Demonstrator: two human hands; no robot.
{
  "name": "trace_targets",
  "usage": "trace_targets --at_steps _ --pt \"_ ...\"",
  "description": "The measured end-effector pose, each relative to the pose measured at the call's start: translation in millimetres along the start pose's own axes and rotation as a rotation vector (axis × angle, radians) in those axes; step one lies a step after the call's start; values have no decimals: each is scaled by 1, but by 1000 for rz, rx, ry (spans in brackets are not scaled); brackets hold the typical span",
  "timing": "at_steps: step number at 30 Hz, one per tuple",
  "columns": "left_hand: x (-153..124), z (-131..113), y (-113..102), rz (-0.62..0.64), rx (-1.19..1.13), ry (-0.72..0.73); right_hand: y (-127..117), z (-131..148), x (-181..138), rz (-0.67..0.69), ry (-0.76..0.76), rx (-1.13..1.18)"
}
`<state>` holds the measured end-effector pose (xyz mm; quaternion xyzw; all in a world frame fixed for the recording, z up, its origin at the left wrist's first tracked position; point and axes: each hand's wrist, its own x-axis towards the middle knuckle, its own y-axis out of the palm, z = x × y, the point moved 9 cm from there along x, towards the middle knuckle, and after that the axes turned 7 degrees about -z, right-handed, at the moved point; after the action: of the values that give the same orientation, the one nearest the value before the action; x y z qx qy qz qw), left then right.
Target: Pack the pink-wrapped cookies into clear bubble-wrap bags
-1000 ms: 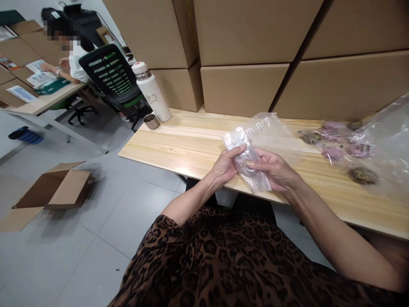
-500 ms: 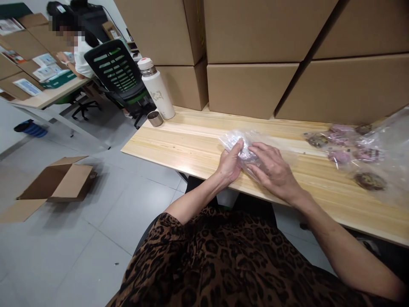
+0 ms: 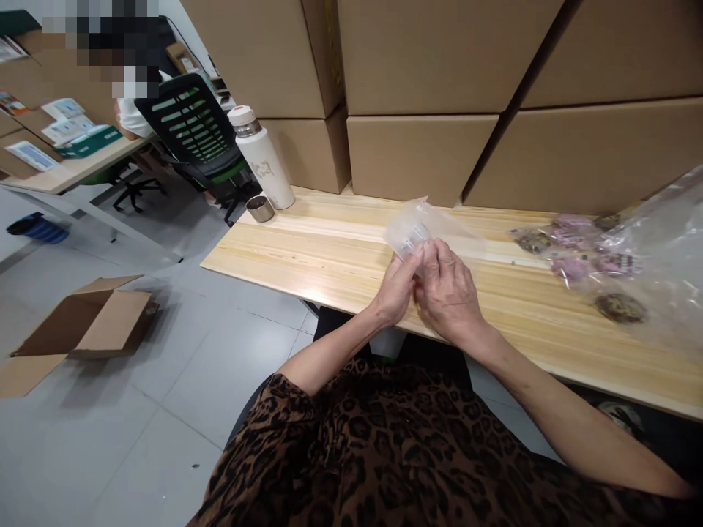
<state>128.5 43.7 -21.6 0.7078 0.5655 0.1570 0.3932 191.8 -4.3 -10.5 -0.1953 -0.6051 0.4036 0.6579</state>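
Note:
A translucent plastic bag (image 3: 403, 223) with small dark print is between my two hands, above the front part of the wooden table (image 3: 296, 252). My left hand (image 3: 396, 289) grips the bag from the left, thumb on top. Close against it, my right hand (image 3: 451, 293) has its fingers bent together over the bag's near side. Whatever is inside the bag is mostly covered by my fingers. On the right of the table lie several clear packets with pink (image 3: 574, 267) and dark brown contents (image 3: 620, 307), beside a large clear plastic bag (image 3: 670, 256).
Cardboard boxes (image 3: 422, 154) are stacked along the table's back. A white thermos (image 3: 266, 165) and its metal cup (image 3: 260, 208) stand at the left end. An open carton (image 3: 110, 322) sits on the floor. Beyond, a person sits near a green-black chair (image 3: 190, 128).
My right hand has moved in against my left, its fingers closing over the bag. The bag's far end now stands up more. The whole view has shifted slightly.

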Motion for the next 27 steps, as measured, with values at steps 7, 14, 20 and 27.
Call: trace_targets --at_steps 7,14,20,27 --pt "2 -13 -2 97 131 141 -22 -28 11 -19 37 327" --pt "12 -12 5 143 94 2 -17 -47 11 248 419 982" --pt "11 -8 5 122 113 -81 4 -42 3 380 703 1328" --pt "25 -24 -12 -141 -20 34 -3 -81 3 199 620 860"
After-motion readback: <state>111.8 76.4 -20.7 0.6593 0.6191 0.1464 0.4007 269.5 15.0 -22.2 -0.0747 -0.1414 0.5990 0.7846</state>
